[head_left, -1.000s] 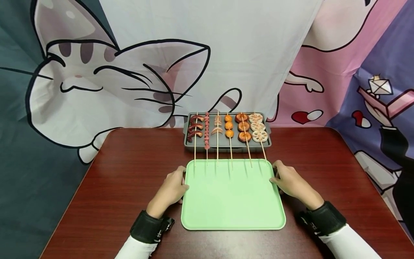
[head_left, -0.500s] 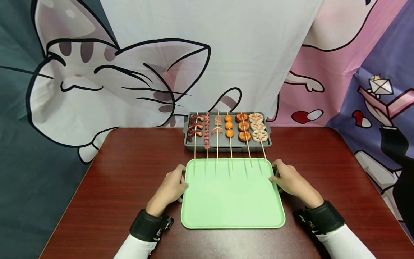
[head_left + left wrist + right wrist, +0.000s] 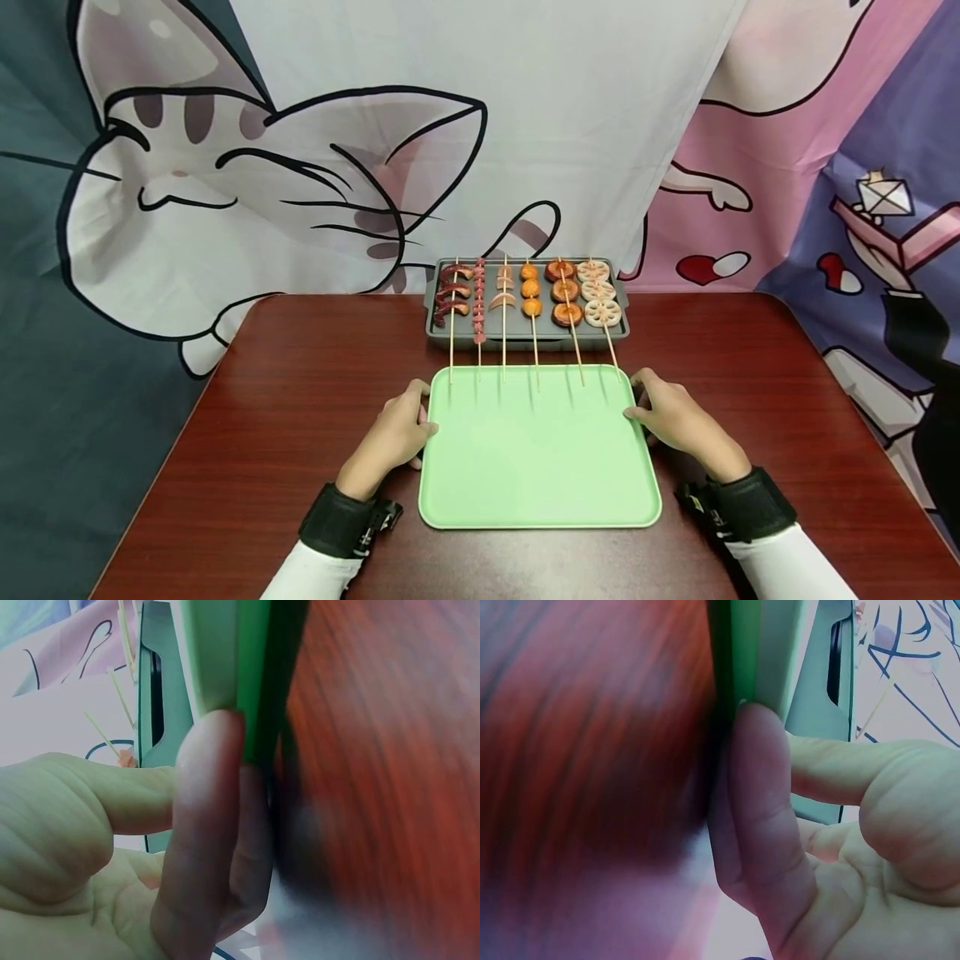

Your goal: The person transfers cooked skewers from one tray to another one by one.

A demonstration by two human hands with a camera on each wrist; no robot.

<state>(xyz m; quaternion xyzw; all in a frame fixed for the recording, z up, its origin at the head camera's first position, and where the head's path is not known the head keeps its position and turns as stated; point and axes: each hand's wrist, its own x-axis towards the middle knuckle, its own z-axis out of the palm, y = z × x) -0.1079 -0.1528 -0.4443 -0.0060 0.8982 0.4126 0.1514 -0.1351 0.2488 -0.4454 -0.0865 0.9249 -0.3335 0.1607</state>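
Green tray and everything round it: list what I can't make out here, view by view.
Head: the tabletop beneath the green tray, hidden by the tray; the gray pan surface behind the skewers; both sleeves, cut off at the bottom.
Left wrist: the left hand, cut off left and below.
Right wrist: the table, blurred.

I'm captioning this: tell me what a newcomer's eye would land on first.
Probably the green tray, low in the middle of the head view, its sides gripped by the left hand and right hand. Behind it, six skewers lie on the grey pan, their sticks reaching over the tray's far edge. Then the cat on the backdrop, upper left.
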